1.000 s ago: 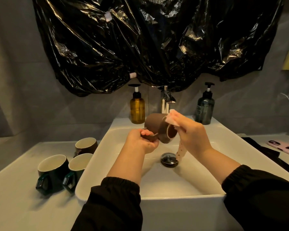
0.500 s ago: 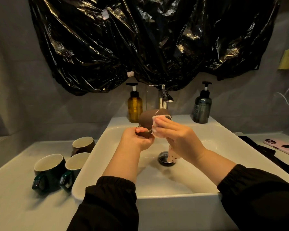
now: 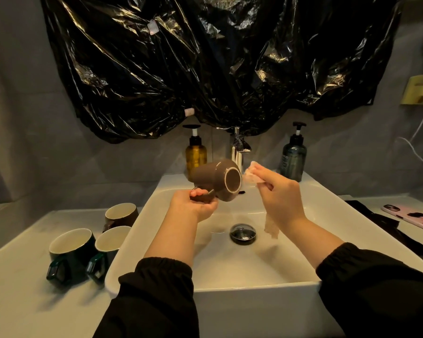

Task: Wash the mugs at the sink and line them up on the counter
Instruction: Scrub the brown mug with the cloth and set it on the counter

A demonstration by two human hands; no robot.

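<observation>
Mug (image 3: 213, 178), brown, lies on its side above the sink (image 3: 230, 291), the left grip (image 3: 195, 206) curled round its handle. The right grip (image 3: 281, 196) pinches a pale cloth (image 3: 252, 175) just beside it. Three more mugs (image 3: 71, 250) stand on the table (image 3: 22, 289), left of the sink.

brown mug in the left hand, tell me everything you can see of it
The brown mug is glossy, ceramic by the look, with a rounded body. It lies on its side over the sink, handle downward, in front of the amber bottle and the tap. Its round end, brown with a thin pale ring, faces the camera and the right; it looks like the base. The left hand grips the handle. The cloth in the right hand is close beside it, seemingly not touching.
</observation>
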